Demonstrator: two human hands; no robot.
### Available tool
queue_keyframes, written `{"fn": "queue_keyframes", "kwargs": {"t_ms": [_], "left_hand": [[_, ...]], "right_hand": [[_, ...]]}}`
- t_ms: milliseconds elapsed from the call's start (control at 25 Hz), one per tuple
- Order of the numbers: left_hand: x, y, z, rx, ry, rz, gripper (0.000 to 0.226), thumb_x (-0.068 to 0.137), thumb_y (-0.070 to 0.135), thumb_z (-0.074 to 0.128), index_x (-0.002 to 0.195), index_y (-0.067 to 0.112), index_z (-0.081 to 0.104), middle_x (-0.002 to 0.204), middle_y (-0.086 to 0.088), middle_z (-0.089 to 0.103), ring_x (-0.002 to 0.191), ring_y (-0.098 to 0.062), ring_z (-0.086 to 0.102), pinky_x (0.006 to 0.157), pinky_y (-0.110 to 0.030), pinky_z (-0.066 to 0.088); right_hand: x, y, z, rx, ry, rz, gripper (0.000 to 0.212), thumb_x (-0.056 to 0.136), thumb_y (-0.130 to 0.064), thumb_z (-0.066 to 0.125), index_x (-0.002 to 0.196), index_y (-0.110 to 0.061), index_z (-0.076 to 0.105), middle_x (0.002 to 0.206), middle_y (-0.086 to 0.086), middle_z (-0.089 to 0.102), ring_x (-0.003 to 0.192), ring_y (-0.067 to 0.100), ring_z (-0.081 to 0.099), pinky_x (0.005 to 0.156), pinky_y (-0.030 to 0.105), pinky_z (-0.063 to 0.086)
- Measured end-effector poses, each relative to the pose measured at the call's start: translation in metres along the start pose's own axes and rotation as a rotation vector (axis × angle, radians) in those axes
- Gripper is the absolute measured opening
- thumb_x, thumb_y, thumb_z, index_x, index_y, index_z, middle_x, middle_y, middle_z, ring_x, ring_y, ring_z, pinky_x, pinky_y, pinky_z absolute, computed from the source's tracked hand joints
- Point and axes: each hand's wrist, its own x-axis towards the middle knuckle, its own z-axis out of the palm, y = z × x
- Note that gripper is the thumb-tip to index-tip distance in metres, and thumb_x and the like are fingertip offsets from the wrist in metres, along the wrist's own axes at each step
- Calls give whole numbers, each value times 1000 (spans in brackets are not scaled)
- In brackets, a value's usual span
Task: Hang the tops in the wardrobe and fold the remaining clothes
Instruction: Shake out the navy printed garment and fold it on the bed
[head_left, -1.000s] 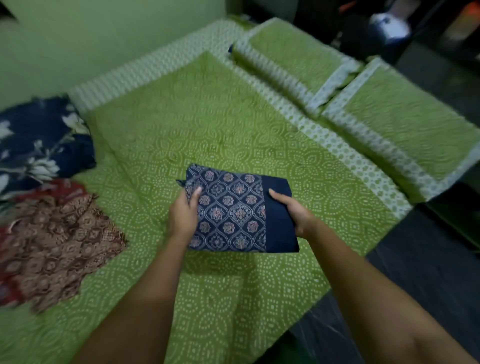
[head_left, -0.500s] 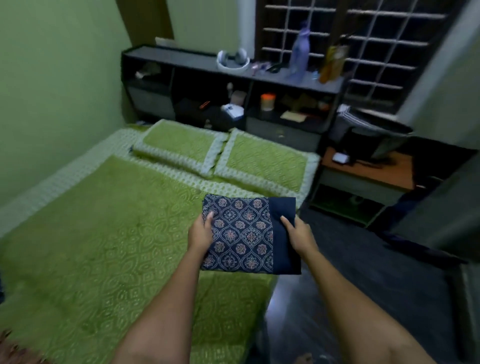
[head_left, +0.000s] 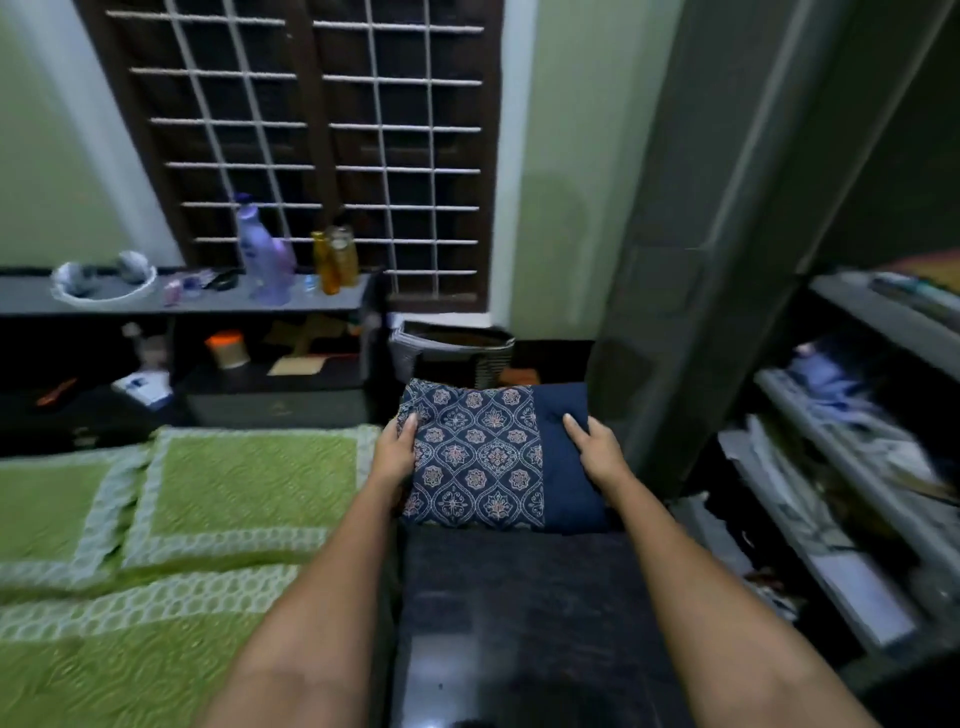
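Note:
A folded navy garment (head_left: 493, 457) with a pale medallion print and a plain navy band on its right side is held flat in the air over the dark floor beside the bed. My left hand (head_left: 397, 452) grips its left edge, thumb on top. My right hand (head_left: 597, 452) holds the right edge the same way. The open wardrobe (head_left: 852, 467) stands at the right, its grey shelves stacked with clothes and papers, its door (head_left: 717, 234) swung out just beyond the garment.
The bed with green quilt (head_left: 130, 623) and pillows (head_left: 249, 478) fills the left. A low dark shelf unit (head_left: 208, 306) with bottles and a bowl runs under the barred window (head_left: 322, 145). A striped basket (head_left: 452, 353) sits behind the garment. Dark floor (head_left: 519, 623) lies below.
I have turned right, away from the bed, carrying the folded garment from above the quilt to above the floor; the wardrobe shelves have come into sight.

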Motion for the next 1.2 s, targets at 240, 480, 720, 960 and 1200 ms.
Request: {"fn": "queue_keyframes", "kwargs": {"t_ms": [240,480,720,960,1200], "left_hand": [[91,75,158,-3,-371,106,28,103,23,40,119,7,56,104,-12,64,85,-19,60,68,-23,50],[177,148,314,39,-723,121,30,102,31,42,116,8,53,100,-11,66,85,-25,65,70,-35,55],[192,197,460,67,-1033,157,20,101,32,42,98,18,56,100,-14,66,93,-34,65,87,-48,53],[196,222,591,75,-1200,241,24,101,33,42,104,15,58,104,-16,67,95,-36,64,90,-51,51],[203,272,725,72,-1282,281,27,102,34,40,106,12,55,92,-13,64,82,-31,63,83,-50,53]], "right_hand": [[76,-6,-115,105,322,-3,18,99,-22,50,109,-11,60,101,6,67,80,11,65,67,21,53],[131,-23,-217,148,674,-10,24,98,-26,52,113,-11,62,108,9,69,87,19,67,81,34,54],[130,-47,-301,153,990,24,18,99,-29,51,108,-15,57,113,7,63,97,23,61,87,38,50],[145,-53,-386,238,1123,10,25,99,-29,49,114,-11,59,96,7,68,80,23,66,61,31,57],[196,-42,-519,121,1228,-60,79,78,-67,60,134,-11,52,129,9,60,117,30,57,100,53,45]]}}
